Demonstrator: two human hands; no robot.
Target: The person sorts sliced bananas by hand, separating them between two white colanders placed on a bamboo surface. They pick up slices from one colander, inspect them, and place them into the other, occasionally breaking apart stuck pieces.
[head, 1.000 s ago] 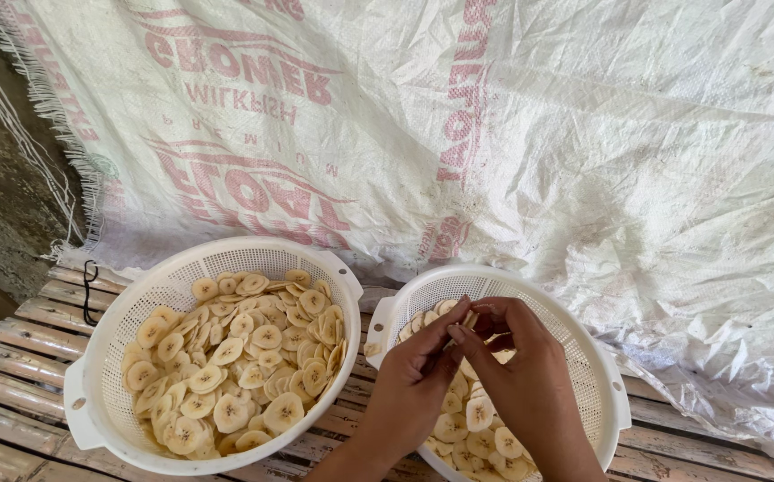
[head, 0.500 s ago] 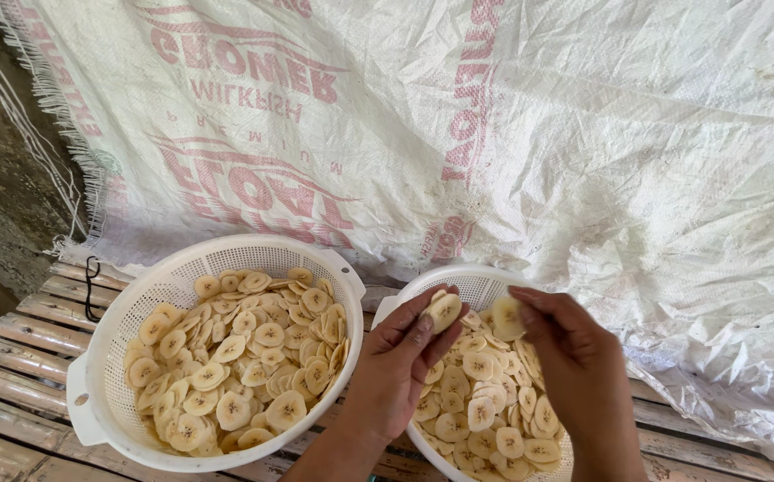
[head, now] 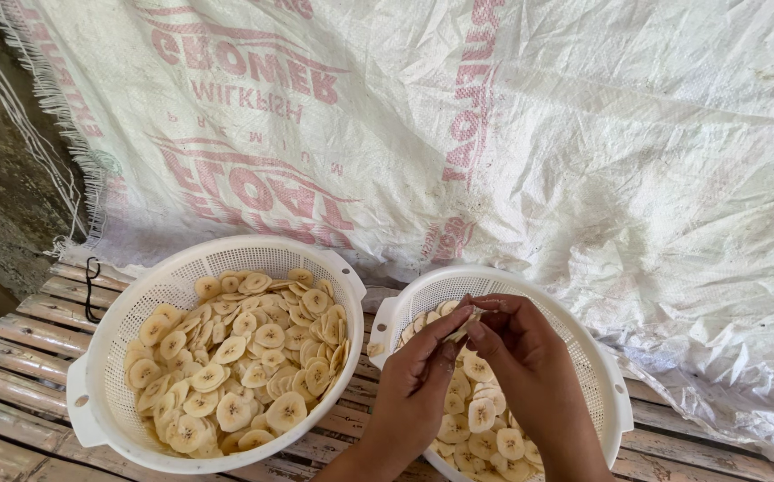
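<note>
Both hands have come back together: left hand and right hand pinch one thin, breakable banana slice by its edges over the right basket.

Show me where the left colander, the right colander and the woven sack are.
left colander (head: pixel 92 419): head view, bare near-left rim.
right colander (head: pixel 603 375): head view, right wall.
woven sack (head: pixel 583 152): head view, plain white middle.

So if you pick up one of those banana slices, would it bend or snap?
Probably bends a little: the banana slices look thin, pale and moist. Likely light, since both hands pinch one by fingertips over the right colander. Possibly sticky, as many overlap in clumps.
</note>
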